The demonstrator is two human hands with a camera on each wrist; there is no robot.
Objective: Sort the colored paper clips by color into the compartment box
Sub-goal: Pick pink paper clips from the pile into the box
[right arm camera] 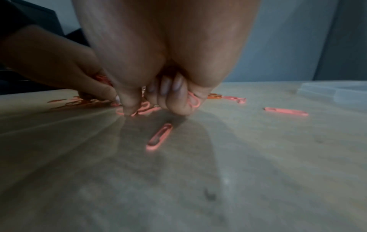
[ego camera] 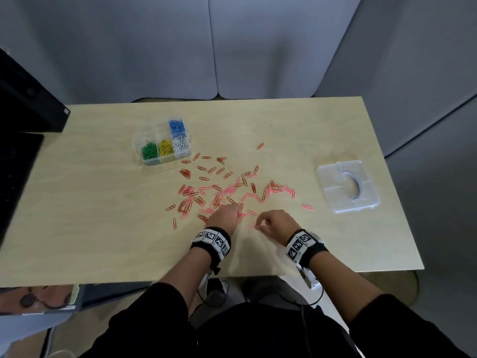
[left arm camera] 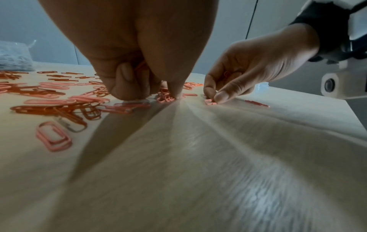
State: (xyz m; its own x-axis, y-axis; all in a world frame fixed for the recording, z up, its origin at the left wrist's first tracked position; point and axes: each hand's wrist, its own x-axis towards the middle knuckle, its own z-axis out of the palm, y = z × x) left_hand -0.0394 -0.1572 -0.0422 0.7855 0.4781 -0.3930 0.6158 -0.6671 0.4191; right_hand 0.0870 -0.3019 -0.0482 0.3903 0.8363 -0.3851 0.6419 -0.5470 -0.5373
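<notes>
Sorting, head view: both hands work the near edge of a scatter of pink clips (ego camera: 227, 189) and orange clips (ego camera: 204, 167) on the table (ego camera: 103, 215); the box (ego camera: 162, 143) stands well apart at far left, with green, yellow, white and blue already in their compartments; the lid (ego camera: 348, 186) lies to the right.
Left hand, left wrist view: the left hand (left arm camera: 139, 66) has its fingers curled over gathered orange clips, one fingertip (left arm camera: 175, 92) pressed down on a small cluster.
Right hand, right wrist view: the right hand (right arm camera: 163, 75) has its fingers curled round pink clips, thumb and a finger pinching one more off the table; a loose pink clip (right arm camera: 158, 136) lies just beside.
Doing it well: likely best to keep one colour per hand, since pink and orange look close in this light; slide each clip toward the palm, then lift, so none already held drops.
Risk: tangled clusters may drag along the wrong shade.
</notes>
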